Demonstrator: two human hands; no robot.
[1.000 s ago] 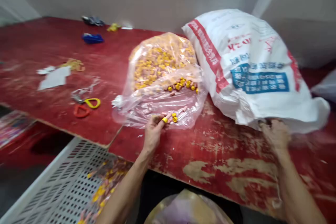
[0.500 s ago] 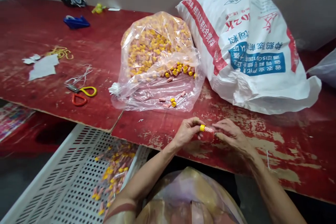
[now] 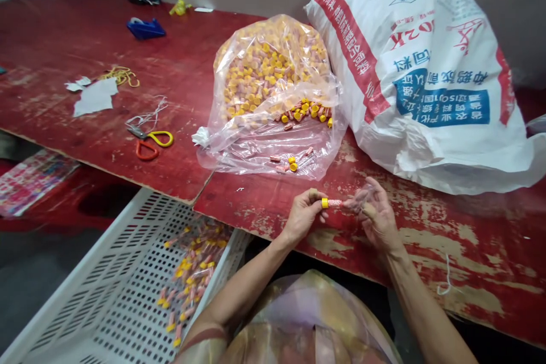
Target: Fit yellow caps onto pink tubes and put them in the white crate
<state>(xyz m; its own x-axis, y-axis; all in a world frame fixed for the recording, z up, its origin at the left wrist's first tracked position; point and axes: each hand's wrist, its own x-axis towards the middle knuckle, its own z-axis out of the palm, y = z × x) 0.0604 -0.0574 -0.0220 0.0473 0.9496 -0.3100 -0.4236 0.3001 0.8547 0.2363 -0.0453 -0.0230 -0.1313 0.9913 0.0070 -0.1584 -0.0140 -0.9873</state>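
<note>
My left hand (image 3: 305, 213) pinches a small yellow-capped tube (image 3: 335, 203) with pink-and-white contents, held level just above the red table. To its right is my right hand (image 3: 377, 216), raised with fingers smeared by motion. Something clear and blurred reaches from the tube's far end towards those fingers; I cannot make out whether they grip it. Beyond the hands lies a clear plastic bag (image 3: 264, 145) full of similar yellow-capped tubes. A few of them lie near its front edge.
At the right stands a big white woven sack (image 3: 443, 68). Scissors (image 3: 147, 139) with red and yellow handles, white paper (image 3: 96, 96) and a blue tape dispenser (image 3: 145, 28) lie to the left. Below the table edge, a white perforated basket (image 3: 106, 290) contains several capped tubes (image 3: 191, 278).
My right hand has lifted and turned away from the tube, its fingers now raised and blurred. My left hand keeps hold of the tube. The view has shifted slightly left.
</note>
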